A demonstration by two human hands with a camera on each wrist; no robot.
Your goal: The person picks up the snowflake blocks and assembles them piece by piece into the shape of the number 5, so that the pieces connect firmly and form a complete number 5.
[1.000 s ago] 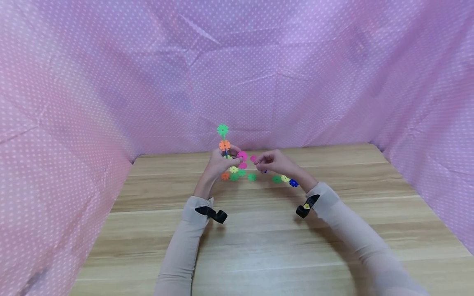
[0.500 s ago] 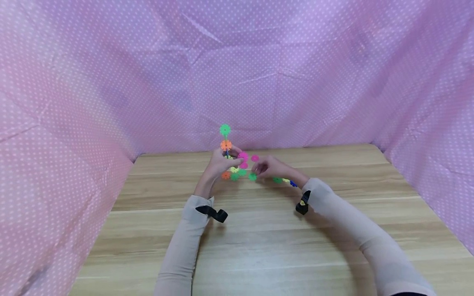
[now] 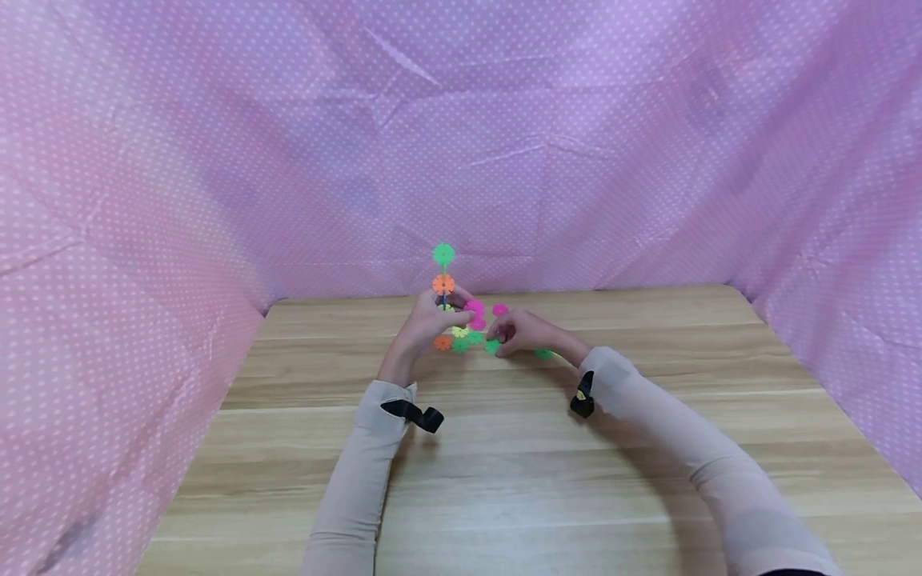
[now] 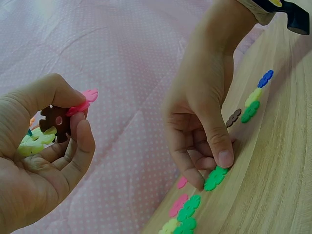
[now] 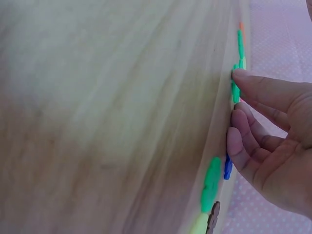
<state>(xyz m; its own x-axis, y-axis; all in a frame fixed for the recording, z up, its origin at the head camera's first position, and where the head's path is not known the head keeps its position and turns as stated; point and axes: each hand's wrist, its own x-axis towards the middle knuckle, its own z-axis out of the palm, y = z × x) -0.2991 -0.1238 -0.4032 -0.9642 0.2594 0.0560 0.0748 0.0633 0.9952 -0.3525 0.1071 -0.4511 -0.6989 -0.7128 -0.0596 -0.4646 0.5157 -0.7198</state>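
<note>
Wide passage over near worktop (image 3: 490, 496) between sleeves (image 3: 353, 480), disc chain (image 3: 443, 284) above left hand (image 3: 426, 322), low discs (image 3: 459, 346) crowding right hand (image 3: 529, 333), cloth (image 3: 547, 176) behind.

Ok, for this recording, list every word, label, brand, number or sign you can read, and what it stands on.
No readable text in any current view.
Green disc at the right hand, brown disc at the left hand: no lettering visible.
Black wrist device on the right arm: a yellow patch, too small to tell if printed.
Pink cloth: dots only.
</note>
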